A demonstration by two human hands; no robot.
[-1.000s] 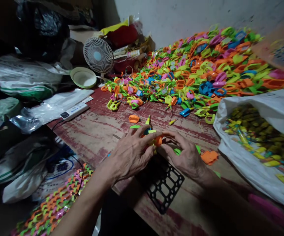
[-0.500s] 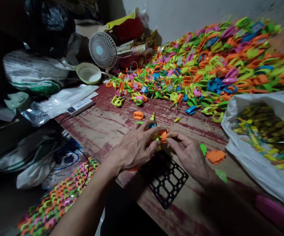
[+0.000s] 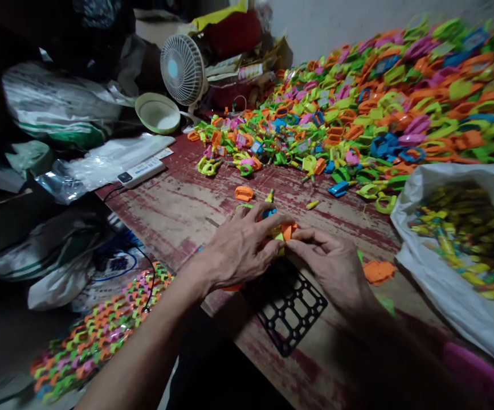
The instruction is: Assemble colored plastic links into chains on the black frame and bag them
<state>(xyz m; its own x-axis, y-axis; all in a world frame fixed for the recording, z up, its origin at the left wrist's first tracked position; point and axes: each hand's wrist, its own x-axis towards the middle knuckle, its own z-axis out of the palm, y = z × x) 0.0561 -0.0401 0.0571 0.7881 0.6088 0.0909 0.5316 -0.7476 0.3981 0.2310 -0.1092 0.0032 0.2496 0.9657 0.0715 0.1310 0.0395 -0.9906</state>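
Both hands are together over a black plastic frame (image 3: 296,312) with rows of cutouts, lying on the worn table. My left hand (image 3: 247,247) is bent over its upper part, thumb and forefinger closed about a small orange plastic piece (image 3: 288,230). The fingertips of my right hand (image 3: 336,265) pinch that piece from the right side. Bits of yellow and a blue piece (image 3: 269,213) show by my left fingers, which hide most of what lies beneath. A loose orange piece (image 3: 244,193) and a small yellow tube (image 3: 312,205) lie just beyond.
A large heap of colourful plastic toy watches (image 3: 336,119) covers the back right. At the right, a white sack (image 3: 404,228) holds many small yellow pieces. A fan (image 3: 182,69), a bowl (image 3: 158,114) and a power strip (image 3: 142,172) stand left. Orange parts (image 3: 378,272) lie beside my right hand.
The view has shifted slightly, so the heap and sack sit a little further right. The orange piece has tilted between my fingers; both hands stay at nearly the same place.
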